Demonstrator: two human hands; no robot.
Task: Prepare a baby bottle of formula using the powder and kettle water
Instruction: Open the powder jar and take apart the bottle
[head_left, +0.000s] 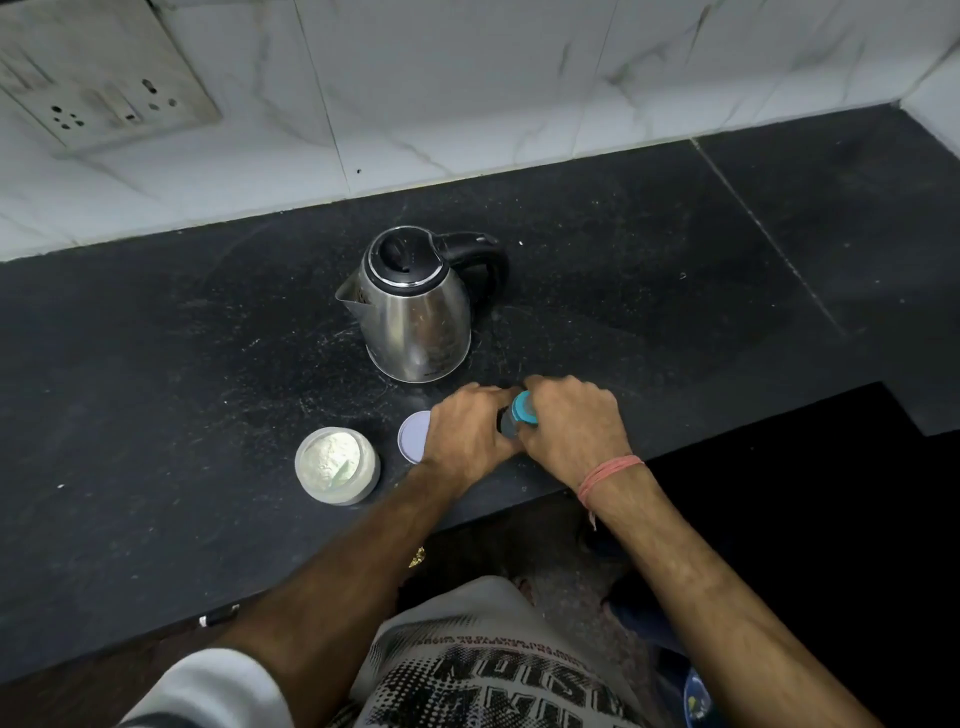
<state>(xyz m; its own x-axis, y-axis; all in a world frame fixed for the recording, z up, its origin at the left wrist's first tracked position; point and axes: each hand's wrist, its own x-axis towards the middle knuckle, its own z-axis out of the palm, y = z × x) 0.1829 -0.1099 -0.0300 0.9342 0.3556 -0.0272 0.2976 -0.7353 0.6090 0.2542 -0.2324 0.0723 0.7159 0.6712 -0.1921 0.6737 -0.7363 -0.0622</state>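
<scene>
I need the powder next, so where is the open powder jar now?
In the head view the powder jar stands on the black counter, near its front edge, left of its loose lid and the left hand.

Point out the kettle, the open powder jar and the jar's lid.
kettle (415, 317), head view, on its steel body below the black lid.
powder jar (332, 460), head view, on the white powder inside.
jar lid (414, 435), head view, on its visible flat face beside the left hand.

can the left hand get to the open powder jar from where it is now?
Probably yes. The left hand grips the bottle together with the right hand, so it must let go first. The powder jar stands open just to its left on the counter; only the flat lid lies between.
</scene>
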